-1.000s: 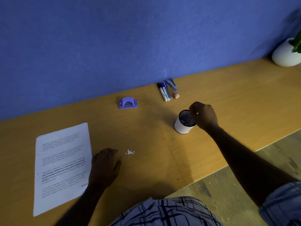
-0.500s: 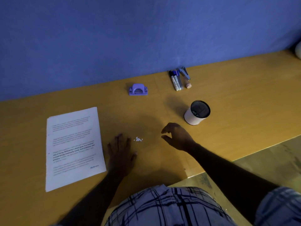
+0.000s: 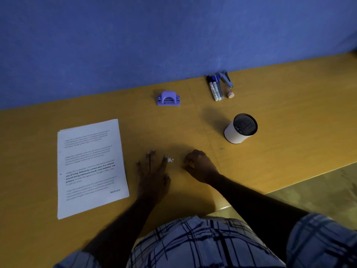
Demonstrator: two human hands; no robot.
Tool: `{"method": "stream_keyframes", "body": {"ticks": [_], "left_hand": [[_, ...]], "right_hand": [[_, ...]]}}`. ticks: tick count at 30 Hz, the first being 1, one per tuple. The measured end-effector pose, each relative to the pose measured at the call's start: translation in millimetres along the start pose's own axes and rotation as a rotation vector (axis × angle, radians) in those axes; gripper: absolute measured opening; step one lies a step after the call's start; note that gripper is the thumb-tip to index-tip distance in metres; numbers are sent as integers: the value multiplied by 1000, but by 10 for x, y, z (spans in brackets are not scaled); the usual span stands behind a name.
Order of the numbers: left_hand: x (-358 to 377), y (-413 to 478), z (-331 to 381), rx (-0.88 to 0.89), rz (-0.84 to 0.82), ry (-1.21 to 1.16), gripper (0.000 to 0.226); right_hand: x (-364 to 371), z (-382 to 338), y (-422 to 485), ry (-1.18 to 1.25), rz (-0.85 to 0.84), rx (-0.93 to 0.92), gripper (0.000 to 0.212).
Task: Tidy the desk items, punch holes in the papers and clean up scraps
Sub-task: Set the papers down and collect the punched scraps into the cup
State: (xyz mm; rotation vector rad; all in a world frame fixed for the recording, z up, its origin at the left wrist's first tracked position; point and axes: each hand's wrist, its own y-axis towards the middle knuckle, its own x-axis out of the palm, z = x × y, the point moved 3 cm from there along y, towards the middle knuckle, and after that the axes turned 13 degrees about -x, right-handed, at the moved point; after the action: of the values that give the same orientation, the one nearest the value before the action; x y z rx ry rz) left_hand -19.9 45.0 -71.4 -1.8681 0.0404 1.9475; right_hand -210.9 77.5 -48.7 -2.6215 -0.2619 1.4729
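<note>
Across the desk, right of the papers: left hand flat with straight fingers, right hand curled on nothing visible, pen cup well off to the back right, its dark inside unreadable, and, between the hands, nearer the left forefinger, the scraps.

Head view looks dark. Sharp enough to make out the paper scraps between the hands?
Head view: dim, bluish light, yet the scraps show as white specks beside the left hand; head view also blurs small print on the sheet, and the cup throws a soft shadow.
</note>
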Motion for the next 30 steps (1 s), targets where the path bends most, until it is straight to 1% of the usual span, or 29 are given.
{"method": "stream_keyframes", "body": {"ticks": [3, 7, 12, 15, 17, 19, 21, 26, 30], "left_hand": [[-13, 33, -37, 23, -13, 24, 69], [-67, 50, -78, 15, -20, 14, 69], [-106, 23, -169, 6, -7, 8, 70], [-111, 9, -234, -21, -12, 3, 71], [-111, 19, -270, -30, -13, 5, 72], [-130, 38, -295, -34, 2, -4, 72], [-148, 43, -310, -37, 10, -21, 72], [-180, 17, -347, -41, 11, -22, 68], [-232, -28, -429, -57, 18, -23, 65]], "right_hand": [[61, -109, 152, -25, 9, -4, 28], [95, -173, 322, -20, 66, 7, 17], [141, -203, 455, -9, 29, 16, 11], [109, -206, 498, -14, -27, 34, 16], [62, -180, 489, 29, -46, 26, 19], [8, -142, 463, 64, -13, -9, 18], [-22, -122, 443, 63, 15, -45, 23], [43, -192, 490, 62, 32, -135, 32], [87, -215, 546, 23, 23, -155, 32]]}}
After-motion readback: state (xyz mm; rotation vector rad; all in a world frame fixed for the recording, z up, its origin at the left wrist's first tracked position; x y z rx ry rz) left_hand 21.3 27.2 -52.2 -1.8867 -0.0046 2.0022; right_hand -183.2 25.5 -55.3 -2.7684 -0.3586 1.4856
